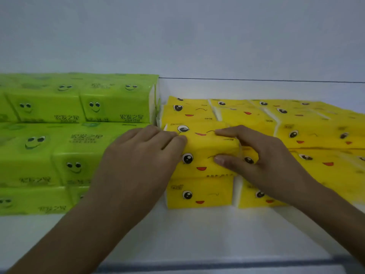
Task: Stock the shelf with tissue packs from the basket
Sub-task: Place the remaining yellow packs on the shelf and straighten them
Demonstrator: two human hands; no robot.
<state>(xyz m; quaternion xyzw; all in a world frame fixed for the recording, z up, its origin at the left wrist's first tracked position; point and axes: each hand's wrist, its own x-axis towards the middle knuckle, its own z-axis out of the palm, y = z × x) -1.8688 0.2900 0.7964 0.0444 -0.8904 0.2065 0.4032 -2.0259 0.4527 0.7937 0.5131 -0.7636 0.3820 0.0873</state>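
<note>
1. Yellow, with a cartoon face, the held pack sits on top of a bottom pack at the front left of the yellow group, right beside the green stack.
2. The left hand curls its fingers over the pack's left end. The right hand pinches the right end, with the forefinger on top and the thumb on the front face. Both hands hold the pack.
3. Progress: the white shelf looks largely stocked. Green packs fill the left side in layers, and yellow packs spread across the right. The held pack seems to start a second layer on the yellow side, so more could go on top there. A bare strip of shelf runs along the back behind the yellow group. The basket is out of view, so I cannot tell how many packs are left.
4. Counts: two hands and one pack in hand. About nine yellow packs can be made out, though the far right blurs. About seven green packs show, and the left edge of the picture cuts off more.
</note>
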